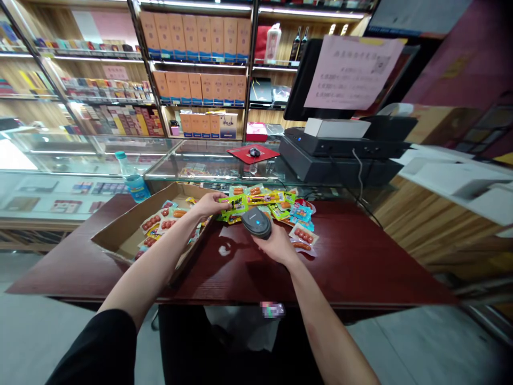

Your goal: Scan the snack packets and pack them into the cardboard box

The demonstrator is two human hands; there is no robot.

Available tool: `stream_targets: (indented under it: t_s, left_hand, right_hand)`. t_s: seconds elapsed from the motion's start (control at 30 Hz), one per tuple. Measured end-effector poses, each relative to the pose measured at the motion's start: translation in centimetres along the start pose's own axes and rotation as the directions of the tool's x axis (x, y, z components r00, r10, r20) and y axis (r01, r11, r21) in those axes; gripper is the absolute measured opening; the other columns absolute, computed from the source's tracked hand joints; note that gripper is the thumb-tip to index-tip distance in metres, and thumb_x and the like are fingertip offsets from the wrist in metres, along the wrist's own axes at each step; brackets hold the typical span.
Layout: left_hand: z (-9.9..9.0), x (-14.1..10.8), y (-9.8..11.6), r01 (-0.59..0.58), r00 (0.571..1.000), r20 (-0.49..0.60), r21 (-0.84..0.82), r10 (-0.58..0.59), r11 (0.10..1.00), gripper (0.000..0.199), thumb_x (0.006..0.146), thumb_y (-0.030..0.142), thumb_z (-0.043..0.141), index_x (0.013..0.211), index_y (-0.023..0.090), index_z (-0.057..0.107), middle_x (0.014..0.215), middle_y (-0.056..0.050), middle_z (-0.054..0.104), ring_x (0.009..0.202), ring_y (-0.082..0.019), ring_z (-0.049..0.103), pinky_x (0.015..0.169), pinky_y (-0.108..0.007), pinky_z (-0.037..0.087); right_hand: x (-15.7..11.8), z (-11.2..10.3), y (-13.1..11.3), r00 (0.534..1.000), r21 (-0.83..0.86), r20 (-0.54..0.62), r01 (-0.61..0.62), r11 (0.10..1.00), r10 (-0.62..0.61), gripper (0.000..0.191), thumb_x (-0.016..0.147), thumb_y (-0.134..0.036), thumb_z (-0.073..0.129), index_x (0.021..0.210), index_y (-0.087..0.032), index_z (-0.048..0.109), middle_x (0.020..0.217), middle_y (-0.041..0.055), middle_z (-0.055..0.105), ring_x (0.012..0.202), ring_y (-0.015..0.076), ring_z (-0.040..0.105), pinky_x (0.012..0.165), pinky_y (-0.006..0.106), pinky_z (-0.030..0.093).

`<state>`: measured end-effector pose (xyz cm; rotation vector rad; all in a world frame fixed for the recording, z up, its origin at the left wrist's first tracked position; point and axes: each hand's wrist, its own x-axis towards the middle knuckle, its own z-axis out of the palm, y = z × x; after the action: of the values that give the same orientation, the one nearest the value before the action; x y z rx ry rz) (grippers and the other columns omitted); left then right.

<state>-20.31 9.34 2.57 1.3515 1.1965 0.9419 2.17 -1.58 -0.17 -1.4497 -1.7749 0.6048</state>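
My left hand (211, 205) is closed on the edge of a green snack packet (235, 204), just past the right rim of a cardboard box (116, 230). In my right hand (277, 243) is a dark barcode scanner (256, 222) with a small blue light on top. Its head is close to the green packet. Inside the box lie several clear packs of small sausages (151, 222). Beyond the scanner spreads a pile of snack packets, among them a yellow one (262, 198), blue ones (301, 213) and a sausage pack (304, 234) at the near right.
The dark red table (360, 256) meets a glass counter (200, 155). A blue bottle (136, 184) stands behind the box. On the counter are a mouse (254, 152) on a red mat and a monitor (296, 80) above a black cash drawer (312, 163).
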Motion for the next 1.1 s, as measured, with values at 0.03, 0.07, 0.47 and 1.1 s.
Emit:
stream_targets:
  t_s: [0.03, 0.07, 0.47, 1.1]
  left_hand:
    - [0.0, 0.0, 0.0, -0.008, 1.000, 0.001, 0.000, 0.008, 1.000, 0.038, 0.050, 0.022, 0.084, 0.082, 0.014, 0.065, 0.067, 0.004, 0.065, 0.056, -0.007, 0.055, 0.053, -0.018, 0.038]
    - [0.0, 0.0, 0.0, -0.012, 1.000, 0.002, -0.004, 0.012, 1.000, 0.039, 0.050, 0.022, 0.083, 0.083, 0.014, 0.065, 0.067, 0.004, 0.064, 0.056, -0.007, 0.054, 0.053, -0.018, 0.038]
    - [-0.4, 0.4, -0.1, -0.047, 0.999, 0.016, -0.048, 0.048, 0.998, 0.046, 0.045, 0.026, 0.086, 0.084, 0.013, 0.066, 0.070, 0.001, 0.068, 0.059, -0.009, 0.059, 0.057, -0.020, 0.042]
    - [-3.1, 0.2, 0.9, -0.204, 0.951, -0.208, 0.134, 0.229, 0.970, 0.041, 0.054, 0.041, 0.082, 0.082, 0.013, 0.070, 0.070, -0.003, 0.068, 0.063, -0.014, 0.061, 0.059, -0.024, 0.048]
  right_hand:
    - [0.0, 0.0, 0.0, 1.000, -0.005, -0.001, -0.001, 1.000, 0.001, 0.033, 0.074, -0.037, 0.068, 0.101, -0.018, 0.071, 0.077, 0.0084, 0.073, 0.083, 0.0274, 0.071, 0.070, 0.034, 0.053]
    - [0.0, 0.1, 0.1, 1.000, -0.008, -0.003, -0.001, 1.000, 0.001, 0.033, 0.073, -0.036, 0.068, 0.100, -0.017, 0.071, 0.077, 0.0086, 0.073, 0.082, 0.0275, 0.071, 0.070, 0.034, 0.053]
    - [0.1, 0.2, 0.4, 0.999, -0.040, -0.036, 0.032, 0.999, -0.033, 0.028, 0.074, -0.035, 0.067, 0.096, -0.018, 0.071, 0.078, 0.0080, 0.073, 0.081, 0.0272, 0.071, 0.067, 0.032, 0.052]
    - [0.3, -0.4, -0.3, 0.998, -0.024, -0.027, 0.050, 0.998, -0.051, 0.031, 0.075, -0.036, 0.065, 0.100, -0.018, 0.069, 0.079, 0.0074, 0.073, 0.083, 0.0258, 0.070, 0.070, 0.032, 0.052]
